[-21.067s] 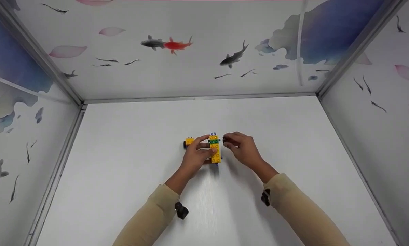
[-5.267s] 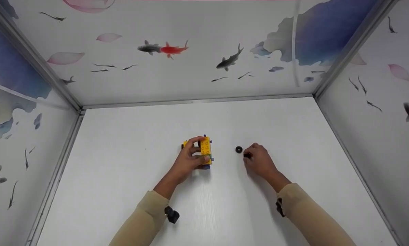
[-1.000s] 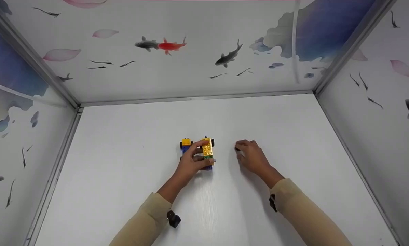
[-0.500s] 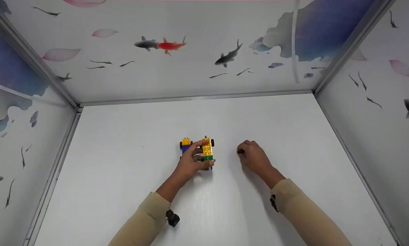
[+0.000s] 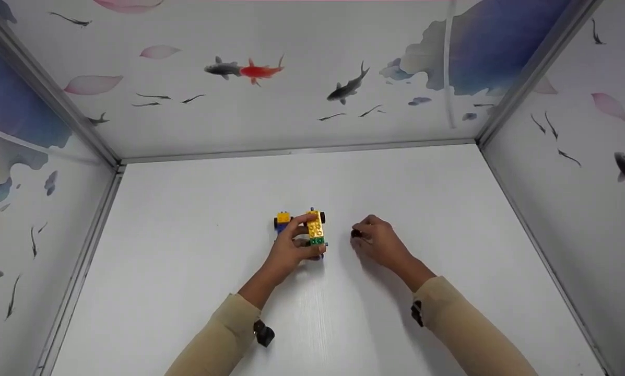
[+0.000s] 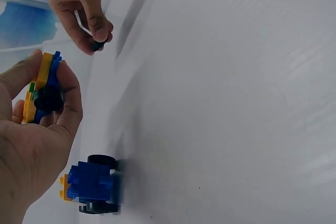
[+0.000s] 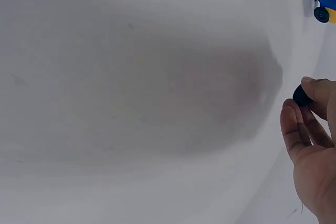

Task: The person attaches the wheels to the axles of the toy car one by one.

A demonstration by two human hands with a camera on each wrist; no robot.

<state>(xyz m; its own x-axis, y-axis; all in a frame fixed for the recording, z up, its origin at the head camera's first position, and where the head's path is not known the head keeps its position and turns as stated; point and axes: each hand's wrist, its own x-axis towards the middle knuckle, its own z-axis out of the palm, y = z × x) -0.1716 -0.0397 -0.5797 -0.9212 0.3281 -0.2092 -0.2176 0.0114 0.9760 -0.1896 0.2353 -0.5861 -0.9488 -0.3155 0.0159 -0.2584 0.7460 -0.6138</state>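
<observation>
My left hand [image 5: 286,255] grips a small toy car of yellow, green and blue building bricks [image 5: 317,228], thumb and fingers on opposite sides. A black wheel [image 5: 322,217] sits at the far end of its right side. Nearer me, a bare axle end [image 5: 326,244] pokes out on that same side. The left wrist view shows another black wheel [image 6: 48,99] on the held car. To the right, my right hand [image 5: 387,242] pinches a loose black wheel [image 7: 301,96] between thumb and fingertips, apart from the car.
Just left of the held car, a second brick vehicle [image 5: 283,218], blue and yellow with black wheels [image 6: 102,161], stands on the white table [image 5: 213,209], partly hidden by the left hand. Fish-printed panels [image 5: 291,115] enclose the table at the back and sides.
A wheel now sits on the car's far right axle, bare 5.3 s ago. The loose wheel then lying on the table is no longer there. Lately my right hand shifted slightly left, holding a wheel.
</observation>
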